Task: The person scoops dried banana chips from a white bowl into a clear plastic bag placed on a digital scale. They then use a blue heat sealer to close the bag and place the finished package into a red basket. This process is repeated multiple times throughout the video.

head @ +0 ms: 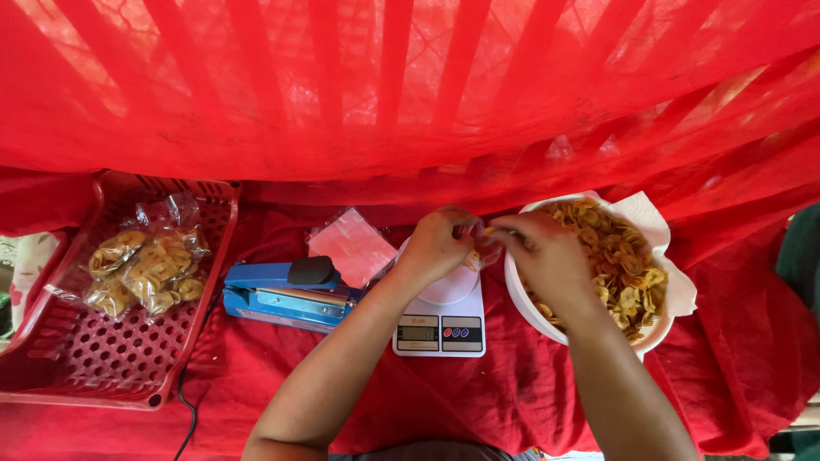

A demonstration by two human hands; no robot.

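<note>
Fingers of both hands pinch a small clear bag [475,253] of chips above the white scale [440,324].
Left hand [434,248] and right hand [547,256] meet there; chip bowl [523,309] right, blue sealer [286,294] and red basket [128,358] left.

The left hand [436,246] and right hand [547,256] cover the top of the scale [440,329], so what sits on it is mostly hidden; only a white rim shows. What the fingers pinch is too small to tell. The right forearm hides part of the bowl [534,316] and its chips [623,265]. The scale's display is too small to read. The basket [128,358] is cut off at the left edge. Red cloth [410,94] screens everything behind.
</note>
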